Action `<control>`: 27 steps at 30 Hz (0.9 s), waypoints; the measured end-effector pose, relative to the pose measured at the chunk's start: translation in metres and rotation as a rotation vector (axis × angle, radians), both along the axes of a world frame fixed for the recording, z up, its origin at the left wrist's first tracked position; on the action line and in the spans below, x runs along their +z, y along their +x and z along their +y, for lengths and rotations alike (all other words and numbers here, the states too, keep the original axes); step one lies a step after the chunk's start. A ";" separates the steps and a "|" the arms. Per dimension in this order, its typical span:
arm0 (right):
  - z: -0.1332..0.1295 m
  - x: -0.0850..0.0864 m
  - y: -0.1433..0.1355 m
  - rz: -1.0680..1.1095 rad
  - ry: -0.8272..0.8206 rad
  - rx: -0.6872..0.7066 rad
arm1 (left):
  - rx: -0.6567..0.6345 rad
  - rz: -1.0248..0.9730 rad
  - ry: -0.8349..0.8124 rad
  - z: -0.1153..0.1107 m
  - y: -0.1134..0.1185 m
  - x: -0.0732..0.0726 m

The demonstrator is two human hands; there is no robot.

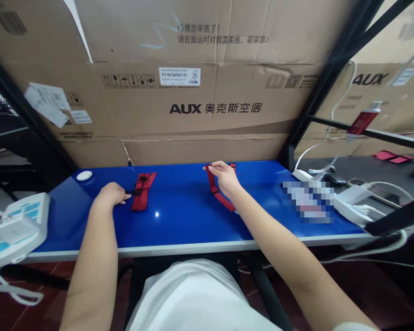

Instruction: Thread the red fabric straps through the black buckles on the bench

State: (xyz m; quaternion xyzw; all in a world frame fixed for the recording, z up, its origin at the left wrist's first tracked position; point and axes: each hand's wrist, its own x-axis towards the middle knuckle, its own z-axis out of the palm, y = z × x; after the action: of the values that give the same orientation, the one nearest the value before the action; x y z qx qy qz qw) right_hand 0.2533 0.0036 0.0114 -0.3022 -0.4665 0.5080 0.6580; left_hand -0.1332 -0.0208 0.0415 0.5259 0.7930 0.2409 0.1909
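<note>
My left hand (113,195) is at the left part of the blue tabletop (179,220), its fingers closed on a thin black cord (137,192). The cord lies over a flat red cloth piece (141,200) just to the right of that hand. Right of the middle, my right hand (225,177) pinches the upper end of a red strap (222,201). The strap hangs in a loop below the fingers, with dark fittings on it. Part of it is hidden behind my right hand.
A cardboard panel (214,124) stands behind the table between black frame posts. At the left edge sits a white box with blue panels (37,234); a white disc (84,175) lies behind it. A power strip (345,209) with cables is at the right.
</note>
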 end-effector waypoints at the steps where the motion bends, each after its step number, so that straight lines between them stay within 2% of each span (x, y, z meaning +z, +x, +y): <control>1: -0.002 0.001 -0.001 0.008 0.002 0.024 | 0.036 -0.008 0.012 -0.001 0.007 0.002; 3: -0.005 0.002 -0.004 0.009 -0.003 0.076 | 0.004 -0.116 0.174 -0.002 0.025 0.004; 6: -0.009 0.000 -0.010 0.004 -0.008 0.165 | -0.238 -0.413 0.375 0.000 0.058 0.000; 8: -0.011 -0.001 -0.012 -0.015 -0.010 0.206 | -0.357 -0.522 0.389 0.002 0.077 -0.004; 12: -0.013 -0.002 -0.011 -0.102 -0.033 0.221 | -0.396 -0.512 0.367 0.002 0.098 -0.008; 14: -0.016 -0.001 -0.011 -0.183 -0.038 0.220 | -0.438 -0.592 0.375 -0.002 0.107 -0.008; 18: -0.023 0.000 -0.018 -0.406 -0.008 0.258 | -0.599 -0.850 0.333 -0.010 0.136 -0.013; 21: -0.028 0.001 -0.023 -0.473 0.024 0.311 | -0.705 -0.870 0.267 -0.013 0.158 -0.020; 24: -0.030 0.001 -0.025 -0.489 0.029 0.366 | -0.736 -0.829 0.296 -0.014 0.169 -0.028; 27: -0.032 0.002 -0.025 -0.489 0.012 0.395 | -0.692 -0.874 0.338 -0.012 0.173 -0.033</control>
State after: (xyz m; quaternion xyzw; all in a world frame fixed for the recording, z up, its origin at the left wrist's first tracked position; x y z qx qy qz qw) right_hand 0.2288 -0.0280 0.0139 -0.3150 -0.6634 0.5358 0.4166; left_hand 0.0396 -0.0332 0.0084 0.6293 0.3732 0.4826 0.4814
